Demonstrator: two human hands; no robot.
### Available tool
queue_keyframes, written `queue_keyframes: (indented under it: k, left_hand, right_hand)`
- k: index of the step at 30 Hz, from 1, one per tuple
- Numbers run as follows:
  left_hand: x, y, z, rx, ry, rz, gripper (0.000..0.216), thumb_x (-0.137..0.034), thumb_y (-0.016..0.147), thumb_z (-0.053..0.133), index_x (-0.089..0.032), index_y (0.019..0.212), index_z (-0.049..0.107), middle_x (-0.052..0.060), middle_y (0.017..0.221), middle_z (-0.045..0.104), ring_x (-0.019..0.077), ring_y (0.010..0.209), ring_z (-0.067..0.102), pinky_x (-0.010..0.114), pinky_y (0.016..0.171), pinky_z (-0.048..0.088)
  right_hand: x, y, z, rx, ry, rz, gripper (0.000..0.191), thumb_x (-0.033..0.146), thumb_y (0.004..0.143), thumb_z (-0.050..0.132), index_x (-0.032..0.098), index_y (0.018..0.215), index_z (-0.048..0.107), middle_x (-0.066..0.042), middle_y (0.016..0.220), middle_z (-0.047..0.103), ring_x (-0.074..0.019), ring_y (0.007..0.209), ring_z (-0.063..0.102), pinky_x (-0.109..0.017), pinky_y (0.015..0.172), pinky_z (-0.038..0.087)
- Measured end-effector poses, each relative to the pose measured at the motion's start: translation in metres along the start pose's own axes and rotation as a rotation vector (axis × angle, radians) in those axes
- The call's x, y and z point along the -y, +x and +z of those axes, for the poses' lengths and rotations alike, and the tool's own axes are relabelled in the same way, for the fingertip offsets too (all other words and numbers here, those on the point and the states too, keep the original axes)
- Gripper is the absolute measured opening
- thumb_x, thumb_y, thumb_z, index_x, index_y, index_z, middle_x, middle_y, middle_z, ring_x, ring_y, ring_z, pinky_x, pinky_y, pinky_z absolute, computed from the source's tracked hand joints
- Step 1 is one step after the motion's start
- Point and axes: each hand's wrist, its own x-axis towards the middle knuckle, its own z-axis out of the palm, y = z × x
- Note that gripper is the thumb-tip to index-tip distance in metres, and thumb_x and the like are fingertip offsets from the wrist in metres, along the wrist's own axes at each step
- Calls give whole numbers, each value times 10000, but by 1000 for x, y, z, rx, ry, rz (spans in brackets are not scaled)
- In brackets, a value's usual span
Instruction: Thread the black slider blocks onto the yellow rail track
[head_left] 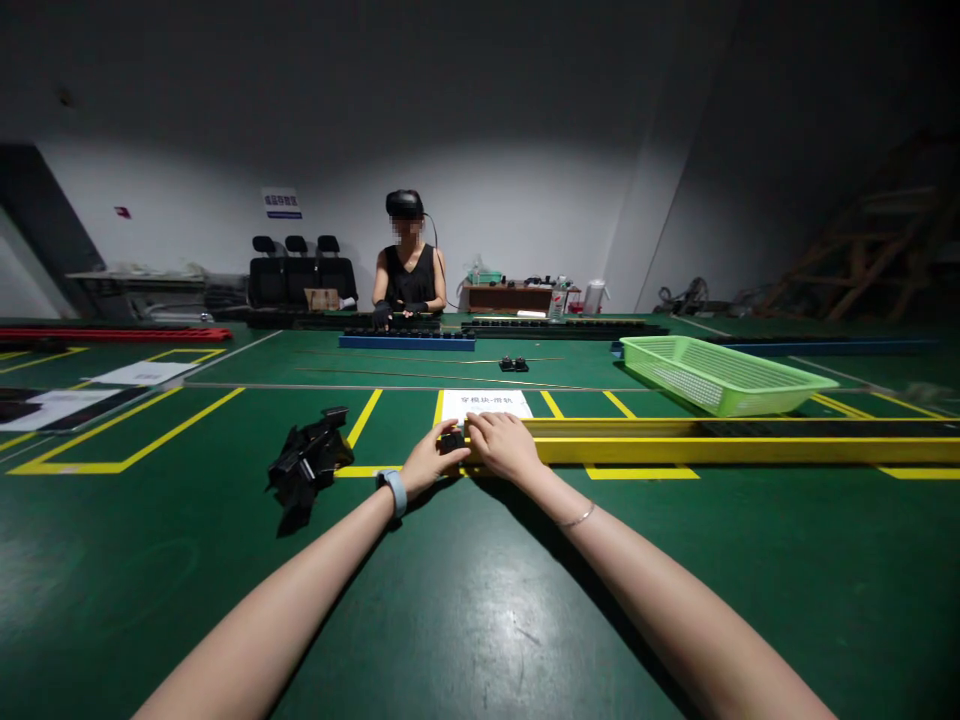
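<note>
A long yellow rail [735, 450] lies across the green table, its left end between my hands. My left hand [431, 458] is closed on a small black block [451, 441] at that end, thumb and fingers on either side of it. Over the rail's end rests my right hand [502, 442], its fingers curled down onto the rail. Left of my left hand is a pile of black plastic parts [307, 465]. Behind my hands lies a white paper label [480, 403] with printed characters, partly covered by my fingers.
A light green basket [720, 375] stands behind the rail on the right. Two small black blocks [514, 364] and thin rods lie farther back. Across the table, a person [409, 270] in a headset works near a blue rail [407, 342]. Paper sheets [142, 373] lie at left.
</note>
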Motion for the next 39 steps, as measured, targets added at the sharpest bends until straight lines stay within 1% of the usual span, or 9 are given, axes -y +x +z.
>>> queue_keyframes:
  k: [4, 12, 18, 20, 24, 27, 32, 36, 39]
  left_hand:
    - [2, 2, -1, 2, 10, 9, 595, -336, 719, 693, -181, 1251, 476, 128, 1280, 530, 234, 1160, 516, 420, 1023, 373]
    - [-3, 2, -4, -12, 73, 17, 593, -322, 708, 692, -220, 1260, 500, 96, 1303, 530, 253, 1219, 467, 431, 1062, 321]
    - [0, 7, -6, 11, 51, 51, 579, -291, 707, 679, -212, 1254, 506, 94, 1305, 533, 246, 1222, 470, 429, 1073, 316]
    - [1, 9, -7, 48, 34, 73, 574, -286, 722, 660, -203, 1264, 490, 99, 1327, 512, 231, 1232, 464, 413, 1073, 323]
    - [3, 12, -10, 98, -24, 81, 581, -289, 739, 643, -190, 1282, 462, 115, 1375, 460, 213, 1251, 447, 386, 1075, 327]
    - [6, 14, -12, 90, -58, 67, 597, -303, 727, 656, -190, 1280, 463, 118, 1385, 448, 221, 1266, 431, 396, 1075, 325]
    - [6, 16, -11, 80, -79, 41, 601, -323, 720, 661, -193, 1275, 470, 117, 1363, 474, 229, 1246, 454, 411, 1058, 345]
    - [2, 13, -8, 28, -39, 83, 556, -335, 732, 648, -184, 1244, 490, 110, 1345, 492, 219, 1248, 448, 396, 1065, 335]
    - [0, 12, -6, 25, -9, 119, 524, -330, 740, 641, -181, 1223, 502, 109, 1328, 505, 211, 1232, 462, 388, 1070, 326]
  right_hand:
    - [1, -3, 1, -40, -19, 27, 407, 361, 957, 271, 222, 1238, 530, -82, 1062, 644, -208, 1017, 546, -350, 920, 320]
    - [3, -4, 5, -72, 6, 49, 423, 356, 959, 262, 226, 1259, 529, -81, 1089, 640, -207, 1025, 535, -352, 937, 309]
    - [9, -7, 7, -134, 12, -46, 406, 324, 954, 289, 224, 1281, 506, -60, 1296, 537, -222, 1206, 433, -404, 1040, 237]
    - [15, -8, 11, -146, 13, -52, 411, 339, 950, 301, 205, 1281, 504, -62, 1307, 529, -225, 1221, 424, -401, 1041, 251]
    - [24, -7, 16, -168, 24, 19, 427, 347, 948, 287, 176, 1267, 514, -86, 1283, 547, -231, 1204, 447, -393, 995, 317]
    - [26, -6, 17, -175, 33, 39, 427, 324, 951, 272, 170, 1264, 518, -89, 1262, 562, -224, 1190, 464, -391, 983, 334]
    - [25, -6, 16, -174, 28, 43, 424, 300, 954, 257, 171, 1252, 531, -82, 1252, 571, -217, 1193, 468, -383, 984, 337]
    - [25, -6, 17, -195, 37, 62, 427, 307, 955, 247, 187, 1226, 554, -72, 1220, 595, -212, 1155, 498, -382, 969, 351]
    - [24, -6, 17, -213, 39, 51, 431, 306, 955, 244, 182, 1218, 564, -67, 1212, 601, -207, 1144, 505, -374, 971, 350]
